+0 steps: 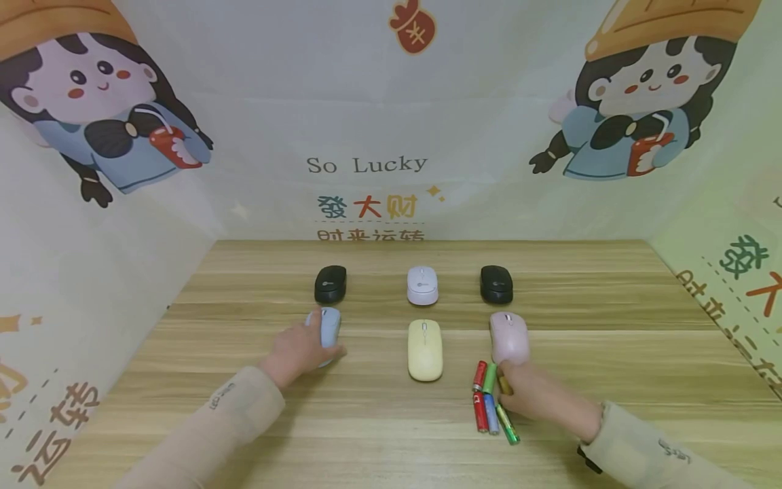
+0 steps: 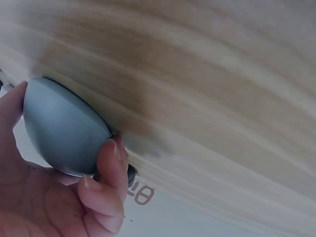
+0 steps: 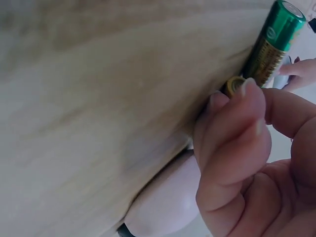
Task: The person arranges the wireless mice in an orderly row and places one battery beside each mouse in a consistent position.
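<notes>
My left hand (image 1: 301, 350) grips a light blue computer mouse (image 2: 64, 128) by its sides, thumb on one side and fingers on the other. At the front right, my right hand (image 1: 534, 394) pinches a gold-coloured battery (image 1: 504, 386), mostly hidden by the fingers; its end shows in the right wrist view. Several batteries lie close together beside that hand: a red one (image 1: 480, 411), a blue one (image 1: 491, 414) and a green-and-gold one (image 1: 508, 424) in front, with another red battery (image 1: 480, 373) and a green battery (image 1: 490, 377) behind. Just beyond the fingers sits a pink mouse (image 1: 510, 337).
Between the hands lies a yellow mouse (image 1: 424, 350). Farther back stand a black mouse (image 1: 330, 284), a white mouse (image 1: 422, 285) and a second black mouse (image 1: 496, 284) in a row. A printed cloth (image 1: 263, 122) rises along the back edge of the wooden table (image 1: 366, 435).
</notes>
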